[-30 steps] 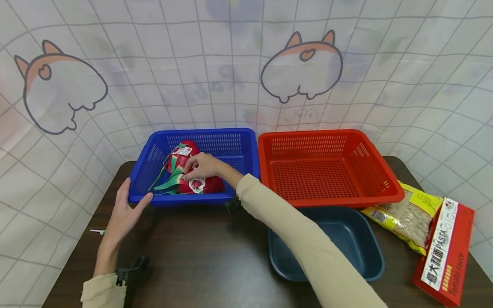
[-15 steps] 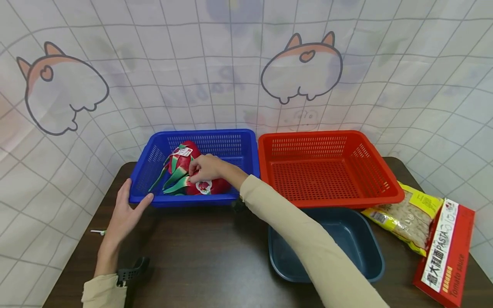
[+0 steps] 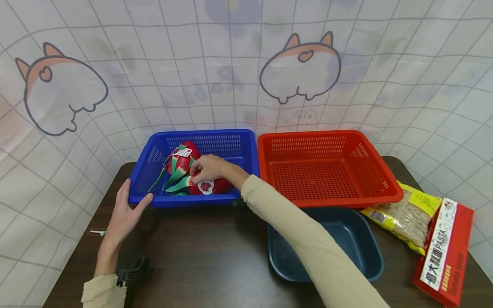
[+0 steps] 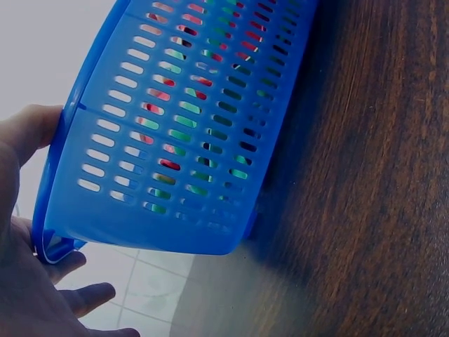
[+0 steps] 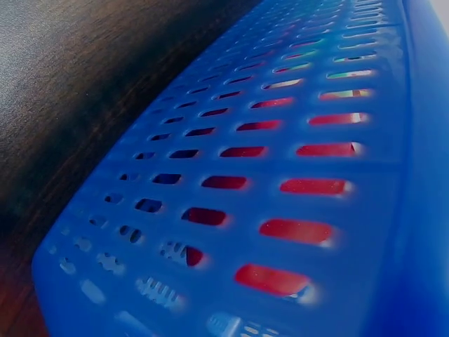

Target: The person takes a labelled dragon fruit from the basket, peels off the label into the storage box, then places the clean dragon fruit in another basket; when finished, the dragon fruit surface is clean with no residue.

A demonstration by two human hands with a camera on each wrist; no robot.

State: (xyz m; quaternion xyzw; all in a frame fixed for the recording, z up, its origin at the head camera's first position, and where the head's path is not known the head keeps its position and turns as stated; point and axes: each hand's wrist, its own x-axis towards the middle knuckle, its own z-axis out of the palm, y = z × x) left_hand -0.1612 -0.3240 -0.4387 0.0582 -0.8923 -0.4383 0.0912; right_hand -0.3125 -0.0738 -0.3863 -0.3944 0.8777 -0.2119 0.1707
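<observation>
In the head view, the blue basket [image 3: 246,171] holds two red dragon fruits with green leafy tips. The front dragon fruit [image 3: 221,186] lies on its side with a round white label; my right hand [image 3: 211,167] pinches it where red meets green. Behind it leans the other dragon fruit [image 3: 184,155], bearing a white sticker. My left hand [image 3: 125,214] holds the basket's near left corner, thumb on the front rim and fingers at the side; the left wrist view shows the other fingers loosely spread. In the right wrist view, red shows through the basket wall [image 5: 379,140], and the hand is hidden.
A red basket [image 3: 385,194] stands right beside the blue one. In front of it sits a dark blue tub [image 3: 375,256], partly covered by my right sleeve. A yellow-edged bag [image 3: 408,214] and a red pasta box [image 3: 443,252] lie at the right of the brown table [image 3: 192,256].
My right hand has shifted slightly right, and the front dragon fruit has slid right with it inside the basket. The left hand has stayed at the corner.
</observation>
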